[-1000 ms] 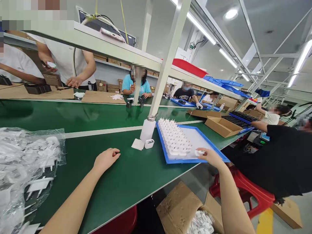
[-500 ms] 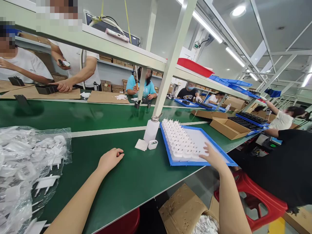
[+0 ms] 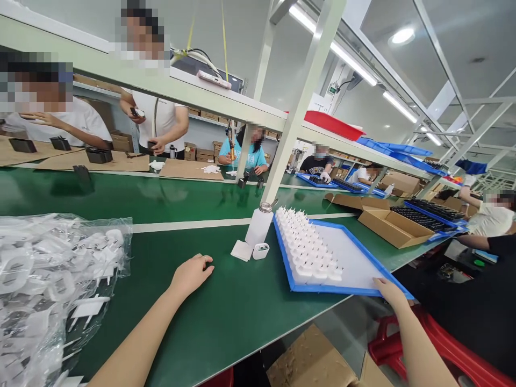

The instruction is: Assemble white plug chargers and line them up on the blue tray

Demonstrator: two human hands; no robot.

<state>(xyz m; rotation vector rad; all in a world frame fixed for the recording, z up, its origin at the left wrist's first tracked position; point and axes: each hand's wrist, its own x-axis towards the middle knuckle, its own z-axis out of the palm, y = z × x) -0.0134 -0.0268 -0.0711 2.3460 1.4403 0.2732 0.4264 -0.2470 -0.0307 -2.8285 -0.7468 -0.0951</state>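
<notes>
My right hand [image 3: 390,293] grips the near right edge of a blue-rimmed tray [image 3: 318,288], thumb over the rim. Rows of white plug pieces with metal pins [image 3: 309,247] stand upright on the tray's left part. My left hand [image 3: 192,276] rests on the green table with its fingers curled in, and nothing shows in it. Just beyond it are a white bottle with a metal cap [image 3: 258,227], a small white open casing [image 3: 260,251] and a flat white square piece [image 3: 242,250].
A clear plastic bag of white plug parts [image 3: 60,263] covers the table's left side. An open cardboard box [image 3: 397,226] lies beyond the tray, near trays of black parts [image 3: 419,217]. A slanting post [image 3: 296,115] rises behind the bottle. Several co-workers sit across the table.
My right hand has moved from above the tray's inside, fingers spread, to its near right edge and closed there. My left hand stays on the table. The view has shifted a little.
</notes>
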